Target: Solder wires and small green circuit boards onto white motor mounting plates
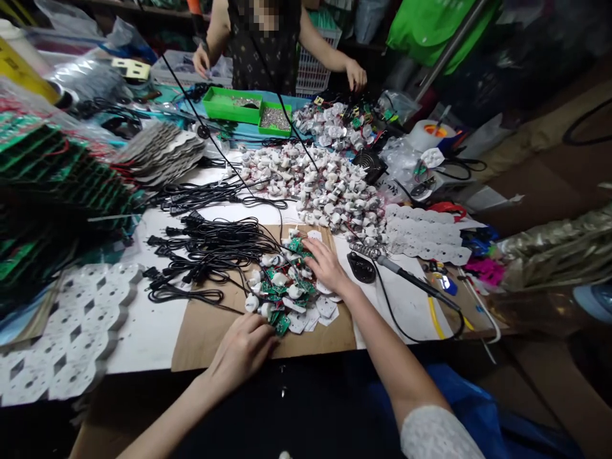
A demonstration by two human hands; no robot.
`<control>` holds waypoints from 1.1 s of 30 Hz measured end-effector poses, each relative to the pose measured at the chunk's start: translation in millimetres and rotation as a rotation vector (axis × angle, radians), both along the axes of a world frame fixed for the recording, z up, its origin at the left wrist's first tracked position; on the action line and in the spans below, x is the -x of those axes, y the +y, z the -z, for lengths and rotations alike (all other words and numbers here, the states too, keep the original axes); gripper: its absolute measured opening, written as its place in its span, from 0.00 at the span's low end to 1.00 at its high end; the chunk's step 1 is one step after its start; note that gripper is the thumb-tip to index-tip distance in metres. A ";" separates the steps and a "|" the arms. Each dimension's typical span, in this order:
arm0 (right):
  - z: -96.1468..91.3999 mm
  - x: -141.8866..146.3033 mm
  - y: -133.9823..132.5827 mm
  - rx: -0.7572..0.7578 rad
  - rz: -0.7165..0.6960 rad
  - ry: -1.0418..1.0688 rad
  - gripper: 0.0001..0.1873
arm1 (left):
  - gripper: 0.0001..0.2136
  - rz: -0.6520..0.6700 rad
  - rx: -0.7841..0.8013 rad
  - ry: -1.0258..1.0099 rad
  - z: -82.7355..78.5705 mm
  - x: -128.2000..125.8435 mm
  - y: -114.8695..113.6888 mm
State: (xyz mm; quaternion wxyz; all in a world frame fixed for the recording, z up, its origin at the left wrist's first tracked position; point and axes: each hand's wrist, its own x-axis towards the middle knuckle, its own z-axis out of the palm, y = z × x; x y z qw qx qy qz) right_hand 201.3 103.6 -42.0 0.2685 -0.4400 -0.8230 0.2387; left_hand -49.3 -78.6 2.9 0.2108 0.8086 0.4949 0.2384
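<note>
A small heap of green circuit boards with white round parts (283, 288) lies on a brown cardboard sheet (210, 335) at the table's near edge. My left hand (243, 347) rests at the heap's near side, fingers curled against a green board; what it grips is hidden. My right hand (324, 262) lies on the heap's far right side, fingers bent down onto the boards. A soldering iron (412, 280) lies just right of my right hand.
Black power cords (210, 252) tangle left of the heap. A big pile of white parts (329, 185) fills the table's middle. Green trays (248, 108), stacked green boards (48, 185) and white panels (62, 338) surround it. Another person (268, 44) stands across the table.
</note>
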 end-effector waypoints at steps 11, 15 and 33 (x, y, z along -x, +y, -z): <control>-36.7 36.5 60.3 -0.061 0.190 -0.018 0.21 | 0.22 -0.657 0.682 -0.389 14.3 46.2 -86.1; -44.5 106.2 111.4 -0.012 0.153 -0.127 0.15 | 0.33 -1.026 0.998 -0.722 28.5 45.3 -108.9; -50.8 191.7 103.8 0.057 -0.200 -0.225 0.08 | 0.31 -1.190 0.894 -0.976 44.3 25.2 -98.8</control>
